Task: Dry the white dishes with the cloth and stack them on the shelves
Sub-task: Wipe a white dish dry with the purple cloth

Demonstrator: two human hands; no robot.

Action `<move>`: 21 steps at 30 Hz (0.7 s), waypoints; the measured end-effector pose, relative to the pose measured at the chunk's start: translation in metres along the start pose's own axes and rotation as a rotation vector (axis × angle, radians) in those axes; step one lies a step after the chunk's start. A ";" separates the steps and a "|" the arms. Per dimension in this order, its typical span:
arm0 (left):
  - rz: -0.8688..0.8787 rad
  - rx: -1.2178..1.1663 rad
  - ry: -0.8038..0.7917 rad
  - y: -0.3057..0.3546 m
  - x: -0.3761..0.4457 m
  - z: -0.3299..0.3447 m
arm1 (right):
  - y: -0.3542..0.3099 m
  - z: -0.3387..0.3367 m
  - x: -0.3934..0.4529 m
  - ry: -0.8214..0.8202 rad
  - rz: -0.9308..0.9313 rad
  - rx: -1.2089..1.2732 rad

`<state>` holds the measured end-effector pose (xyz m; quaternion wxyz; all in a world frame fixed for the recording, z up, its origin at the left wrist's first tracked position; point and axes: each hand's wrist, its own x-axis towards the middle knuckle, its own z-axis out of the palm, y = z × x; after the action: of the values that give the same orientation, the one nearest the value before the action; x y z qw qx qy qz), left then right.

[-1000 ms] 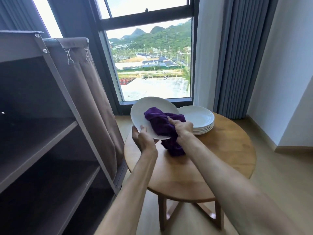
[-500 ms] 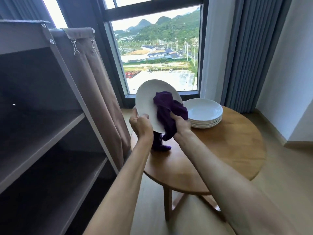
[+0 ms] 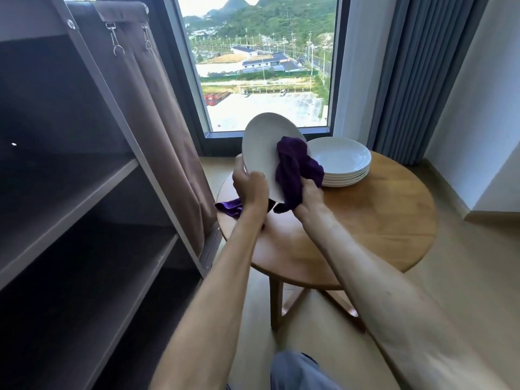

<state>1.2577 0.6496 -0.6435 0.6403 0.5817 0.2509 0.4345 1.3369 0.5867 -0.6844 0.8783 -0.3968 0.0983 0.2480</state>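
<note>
Shelves (image 3: 84,192): I see the dark unit at the left, its boards bare.
Table (image 3: 380,220): round and wooden, right of the shelves.
Stack of dishes (image 3: 342,161): white, on the far side of the table.
Plate (image 3: 261,153): tilted steeply above the table's left edge.
Cloth (image 3: 295,170): purple, lying against the plate's face.
Left hand (image 3: 251,187): grips the plate's lower rim.
Right hand (image 3: 311,198): clenched on the cloth.

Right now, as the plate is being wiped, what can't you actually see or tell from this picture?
Head view only:
- The held plate's lower edge: covered by the left hand and the purple cloth.
- The right hand's fingers: buried in the cloth.
- The exact count of the stacked plates: rims too close together.
- The shelves' left part: cut off by the frame edge.
- Whether the plate is dry: impossible to tell.
</note>
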 end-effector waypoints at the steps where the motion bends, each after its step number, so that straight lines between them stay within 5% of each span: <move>1: 0.019 0.064 -0.095 0.004 0.005 -0.007 | -0.006 -0.007 0.004 -0.020 -0.022 0.000; 5: 0.020 0.330 -0.421 0.042 0.034 -0.029 | -0.034 -0.016 0.010 -0.182 -0.081 -0.138; 11: -0.006 -0.155 -0.184 0.021 -0.002 -0.006 | -0.031 0.024 0.008 -0.053 -0.067 -0.061; 16: -0.048 -0.070 -0.017 0.003 -0.015 -0.002 | -0.025 0.017 0.008 -0.089 -0.056 -0.096; 21: 0.041 0.239 -0.396 0.020 0.007 -0.039 | -0.069 0.011 0.020 -0.048 -0.211 -0.471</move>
<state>1.2239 0.6748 -0.6309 0.5946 0.7323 0.1579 0.2921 1.3893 0.5637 -0.6398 0.7847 -0.5925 -0.0248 0.1805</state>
